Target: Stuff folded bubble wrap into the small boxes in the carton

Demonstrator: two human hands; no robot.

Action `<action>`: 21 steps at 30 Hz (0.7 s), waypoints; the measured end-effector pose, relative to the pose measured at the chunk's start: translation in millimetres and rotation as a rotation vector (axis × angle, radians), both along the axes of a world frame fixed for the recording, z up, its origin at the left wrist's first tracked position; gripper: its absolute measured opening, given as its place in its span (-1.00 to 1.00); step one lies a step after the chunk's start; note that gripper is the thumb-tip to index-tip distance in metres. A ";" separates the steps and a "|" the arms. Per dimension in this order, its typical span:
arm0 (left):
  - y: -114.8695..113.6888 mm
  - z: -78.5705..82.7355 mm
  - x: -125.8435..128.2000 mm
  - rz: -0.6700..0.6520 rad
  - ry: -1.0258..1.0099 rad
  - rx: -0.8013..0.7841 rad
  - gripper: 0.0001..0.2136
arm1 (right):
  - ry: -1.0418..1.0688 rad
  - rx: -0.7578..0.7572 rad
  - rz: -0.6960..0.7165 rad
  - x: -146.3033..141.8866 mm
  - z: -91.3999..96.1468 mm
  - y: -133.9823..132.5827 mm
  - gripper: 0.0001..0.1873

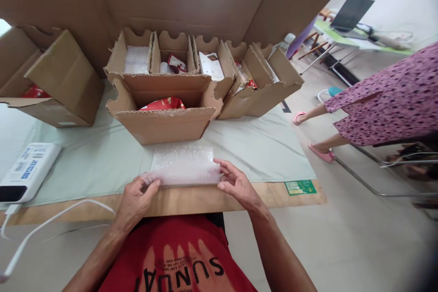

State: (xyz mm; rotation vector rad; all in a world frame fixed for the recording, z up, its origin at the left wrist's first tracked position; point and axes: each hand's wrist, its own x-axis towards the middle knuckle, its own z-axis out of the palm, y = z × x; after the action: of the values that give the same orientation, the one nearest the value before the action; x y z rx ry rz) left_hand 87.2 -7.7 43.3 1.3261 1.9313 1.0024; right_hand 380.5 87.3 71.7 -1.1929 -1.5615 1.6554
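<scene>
A sheet of bubble wrap [185,168] lies flat on the table's near edge, just in front of the open cardboard box [164,124], almost touching its front wall. The left hand [136,195] pinches the sheet's near left corner: the thumb lies on top and the other fingers are curled under, out of sight. The right hand [237,183] takes the right edge, with its fingers loosely bent and the tips on the wrap. How much of the wrap they grip underneath cannot be made out.

Inside the box only the top of a red packet [163,103] shows; the rest is hidden by the front wall. Behind the box stands a row of smaller boxes [191,54], their contents mostly covered by flaps. To the box's left, a larger carton [59,83] is cut off by the frame's edge. A white power bank [29,169] lies nearer, with its cable [51,220] running off the picture. Under the box is a pale green cloth [96,160]. Right of the box, off the table, another person in a patterned dress [386,100] is seen only from the waist down.
</scene>
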 end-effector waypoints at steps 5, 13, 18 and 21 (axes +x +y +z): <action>12.8 0.1 5.4 0.050 0.180 -0.036 -0.62 | -0.166 0.092 -0.038 -8.3 -22.7 -6.8 -0.48; 35.2 -2.9 4.2 0.031 0.423 -0.086 -0.71 | -0.499 0.346 -0.252 -29.5 -35.7 -8.2 -0.43; 39.1 -7.7 3.2 0.005 0.539 -0.120 -0.77 | -0.695 0.526 -0.230 -25.4 -36.7 -4.6 -0.41; 38.7 -7.8 3.5 -0.016 0.581 -0.119 -0.77 | -0.736 0.609 -0.239 -20.5 -38.6 3.2 -0.43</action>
State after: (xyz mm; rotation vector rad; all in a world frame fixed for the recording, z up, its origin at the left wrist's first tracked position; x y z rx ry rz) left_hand 90.7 31.0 35.5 1.6868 2.3444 0.5097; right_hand 360.0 90.5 33.2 -1.6266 -2.0294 0.5036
